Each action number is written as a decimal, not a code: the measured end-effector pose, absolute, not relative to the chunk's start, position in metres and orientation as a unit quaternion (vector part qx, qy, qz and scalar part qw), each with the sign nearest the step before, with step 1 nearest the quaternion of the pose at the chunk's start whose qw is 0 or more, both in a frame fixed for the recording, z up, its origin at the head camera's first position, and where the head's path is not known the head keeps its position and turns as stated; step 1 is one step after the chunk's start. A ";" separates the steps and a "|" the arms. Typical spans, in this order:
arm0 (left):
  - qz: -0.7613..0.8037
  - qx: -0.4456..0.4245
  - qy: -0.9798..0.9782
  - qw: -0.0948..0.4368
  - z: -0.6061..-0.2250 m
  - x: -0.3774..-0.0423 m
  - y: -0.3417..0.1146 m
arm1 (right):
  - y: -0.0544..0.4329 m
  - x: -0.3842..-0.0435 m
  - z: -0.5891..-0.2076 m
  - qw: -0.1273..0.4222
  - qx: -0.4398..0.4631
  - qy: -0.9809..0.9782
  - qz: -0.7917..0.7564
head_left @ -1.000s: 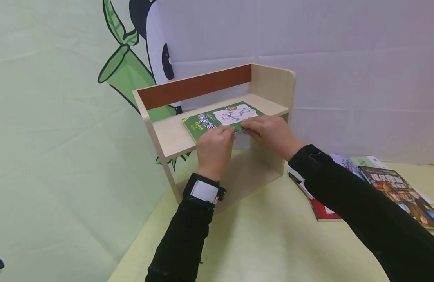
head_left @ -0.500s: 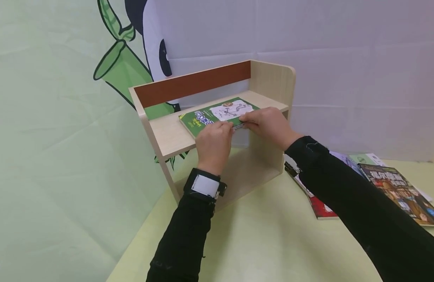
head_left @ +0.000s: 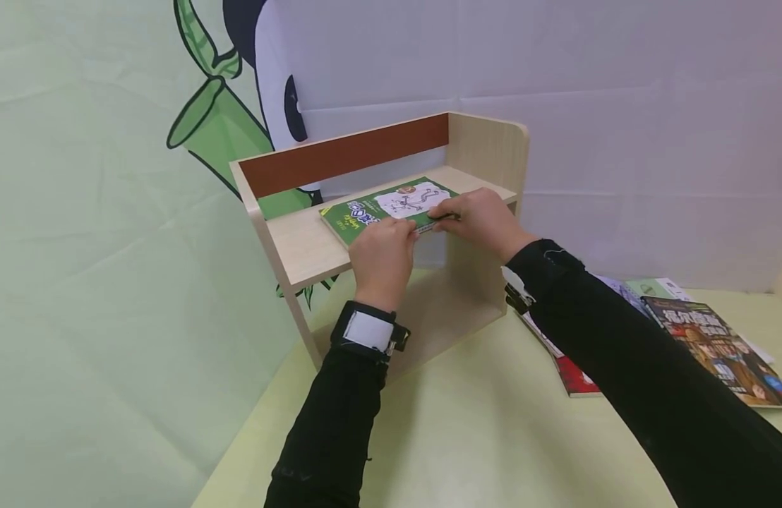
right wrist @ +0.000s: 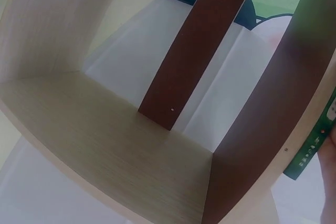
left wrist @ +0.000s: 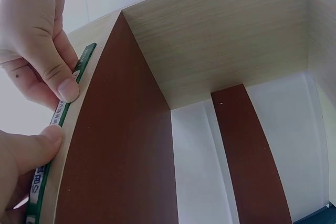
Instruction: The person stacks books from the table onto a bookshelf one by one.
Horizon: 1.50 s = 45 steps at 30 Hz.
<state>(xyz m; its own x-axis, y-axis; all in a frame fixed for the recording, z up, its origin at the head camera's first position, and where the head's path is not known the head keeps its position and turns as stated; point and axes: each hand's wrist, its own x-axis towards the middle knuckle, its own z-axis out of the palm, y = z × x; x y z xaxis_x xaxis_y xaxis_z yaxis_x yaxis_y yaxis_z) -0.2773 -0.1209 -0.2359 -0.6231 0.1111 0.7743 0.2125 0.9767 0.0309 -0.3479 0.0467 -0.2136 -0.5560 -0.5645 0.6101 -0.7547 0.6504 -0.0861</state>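
Only wrist views show shelf's [head_left: 305, 247] brown underside [left wrist: 118, 135]; both hands' [head_left: 383, 259] [head_left: 483, 220] fingers [left wrist: 67, 88] clamp green book [head_left: 381, 204].

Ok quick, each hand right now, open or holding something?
Left hand: closed, gripping the green-and-white rectangular paper book at its edge.
Right hand: closed, gripping that edge too.

The left hand [head_left: 382, 261] partly hides the green book [head_left: 391, 204], and the right sleeve [head_left: 639, 374] the red book [head_left: 576, 379].
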 end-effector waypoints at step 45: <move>-0.227 -0.282 -0.828 0.428 -0.308 -0.216 -0.174 | 0.167 -0.292 -0.325 0.032 0.170 -0.908 0.382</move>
